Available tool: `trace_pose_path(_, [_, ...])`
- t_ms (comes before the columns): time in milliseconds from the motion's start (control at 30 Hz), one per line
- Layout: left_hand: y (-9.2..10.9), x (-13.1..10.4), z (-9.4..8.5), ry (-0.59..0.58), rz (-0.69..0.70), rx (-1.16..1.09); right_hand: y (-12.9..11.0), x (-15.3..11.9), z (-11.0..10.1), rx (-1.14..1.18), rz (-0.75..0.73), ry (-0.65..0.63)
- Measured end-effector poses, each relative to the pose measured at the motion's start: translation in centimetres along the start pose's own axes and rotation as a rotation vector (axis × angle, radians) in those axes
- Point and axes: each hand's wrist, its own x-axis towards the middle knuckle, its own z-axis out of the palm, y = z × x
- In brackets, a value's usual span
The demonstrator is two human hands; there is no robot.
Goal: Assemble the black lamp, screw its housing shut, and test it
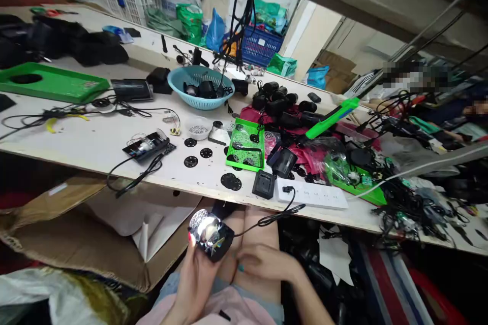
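Observation:
A black device with a brightly lit, shiny round part (211,236) is held above the lap in my left hand (198,271). Its black cable (263,221) runs up to a white power strip (310,194) at the table's front edge, where a black plug is inserted. Close to the device's right side, my right hand (261,261) hovers over the thigh with its fingers bent; whether it holds anything small is hidden. On the table above the hands lie black perforated discs (231,181), a square black part (264,184) and a bright green tray (246,144) with black pieces in it.
A blue basket (201,86) holds black parts. Left of it are an opened device (147,146) and a green tray (53,83). Cables hang from above. Black housings and tangled wires crowd the table's right side. An open cardboard box (76,244) stands at lower left.

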Motion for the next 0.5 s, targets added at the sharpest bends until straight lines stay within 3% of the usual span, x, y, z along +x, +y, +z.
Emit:
trace_pose_path(67, [0.5,0.3,0.9,-0.015,-0.014,-0.033,-0.5,-3.5,-4.1,0.147,0.03,-0.166])
trace_pose_path(100, [0.7,0.5,1.3,-0.019,-0.026,-0.049,-0.4,-4.7,-6.5,0.215,0.082,-0.177])
trace_pose_path(167, [0.9,1.0,1.8,-0.033,-0.067,-0.078,0.4,-5.4,-11.2,0.285,0.18,0.076])
trace_pose_path(233, [1.1,1.4,2.1,-0.048,-0.094,-0.099,2.4,-4.1,-15.3,0.082,0.187,0.509])
trace_pose_path(267, [1.2,1.6,2.2,-0.045,-0.102,-0.096,3.6,-2.9,-16.9,-0.043,0.207,0.634])
trace_pose_path(367, [1.3,1.9,3.1,0.035,-0.137,-0.032,7.6,1.3,-19.9,-0.264,0.257,0.68])
trace_pose_path(500, [1.4,1.7,5.1,0.209,-0.211,0.039,10.6,5.0,-20.3,-0.366,0.32,0.629])
